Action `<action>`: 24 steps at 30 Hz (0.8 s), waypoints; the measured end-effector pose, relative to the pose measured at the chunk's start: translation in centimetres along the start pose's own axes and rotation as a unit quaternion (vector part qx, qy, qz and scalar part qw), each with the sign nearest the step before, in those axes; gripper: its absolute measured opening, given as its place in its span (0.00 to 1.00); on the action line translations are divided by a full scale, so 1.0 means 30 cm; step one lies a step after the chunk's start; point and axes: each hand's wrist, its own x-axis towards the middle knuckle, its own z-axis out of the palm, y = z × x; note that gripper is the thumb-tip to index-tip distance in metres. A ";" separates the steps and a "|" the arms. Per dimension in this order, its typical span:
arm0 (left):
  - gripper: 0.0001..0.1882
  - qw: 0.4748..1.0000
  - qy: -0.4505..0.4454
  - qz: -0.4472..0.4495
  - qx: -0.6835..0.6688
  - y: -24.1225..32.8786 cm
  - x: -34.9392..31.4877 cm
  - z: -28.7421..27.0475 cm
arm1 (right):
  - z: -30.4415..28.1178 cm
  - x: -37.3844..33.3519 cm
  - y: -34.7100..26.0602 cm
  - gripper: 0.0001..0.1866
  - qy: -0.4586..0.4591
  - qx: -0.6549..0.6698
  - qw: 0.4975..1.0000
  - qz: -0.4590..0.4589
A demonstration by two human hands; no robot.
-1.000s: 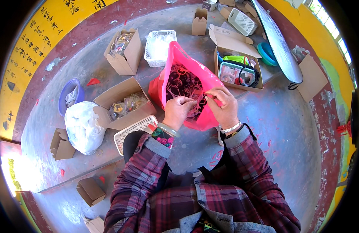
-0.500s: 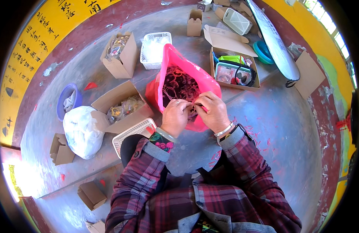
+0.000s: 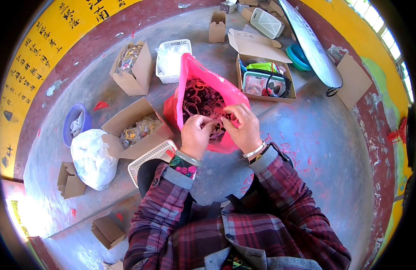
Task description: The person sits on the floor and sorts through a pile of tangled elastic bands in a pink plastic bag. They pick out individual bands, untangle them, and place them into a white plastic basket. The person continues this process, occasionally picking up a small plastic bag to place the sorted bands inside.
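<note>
A bright pink plastic bag [image 3: 192, 67] stands wide open in front of me, filled with a tangle of thin, looped, reddish-pink strands [image 3: 200, 96]. Over its near rim, my left hand [image 3: 195, 137] pinches with thumb and forefinger. Close beside it my right hand [image 3: 245, 130] also pinches, its thumb and forefinger almost meeting the left fingertips. Whatever lies between the fingertips is too small to make out clearly; thin reddish strands show around it. Each wrist wears a bangle.
Left of the bag are a cardboard box of wrapped pieces [image 3: 147, 121], a white plastic basket [image 3: 142, 164] and a stuffed white bag [image 3: 93, 157]. Beyond stand a white basket [image 3: 174, 47] and a box with a clear case [image 3: 262, 96]. Small red scraps [image 3: 296, 153] litter the floor at right.
My right hand has turned slightly and its fingers have lifted and spread a little. Both hands stay together over the bag. The whole view has shifted slightly.
</note>
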 end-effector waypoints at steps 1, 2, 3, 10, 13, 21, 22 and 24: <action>0.06 0.997 -0.009 -0.051 -0.051 0.006 0.003 0.001 | 0.001 -0.002 0.006 0.12 -0.011 0.032 0.996 0.077; 0.05 0.990 -0.020 -0.081 -0.115 0.005 0.005 -0.002 | 0.002 -0.003 0.006 0.13 -0.022 0.065 0.986 0.154; 0.05 0.977 -0.030 -0.111 -0.179 0.001 0.010 -0.006 | -0.003 0.001 0.004 0.14 -0.042 0.227 0.942 0.244; 0.03 0.878 -0.089 -0.173 -0.438 -0.025 0.019 -0.012 | 0.017 0.000 0.028 0.10 -0.143 0.470 0.813 0.313; 0.04 0.871 -0.096 -0.167 -0.453 -0.017 0.015 -0.011 | 0.029 -0.006 0.057 0.06 -0.154 0.464 0.809 0.327; 0.06 0.868 -0.106 -0.178 -0.451 0.011 0.017 -0.010 | 0.023 -0.009 0.076 0.05 -0.133 0.430 0.840 0.304; 0.06 0.869 -0.119 -0.181 -0.444 -0.010 0.020 -0.010 | 0.023 -0.009 0.078 0.05 -0.131 0.417 0.847 0.302; 0.05 0.871 -0.132 -0.188 -0.434 -0.040 0.022 -0.011 | 0.025 -0.008 0.084 0.05 -0.132 0.393 0.861 0.294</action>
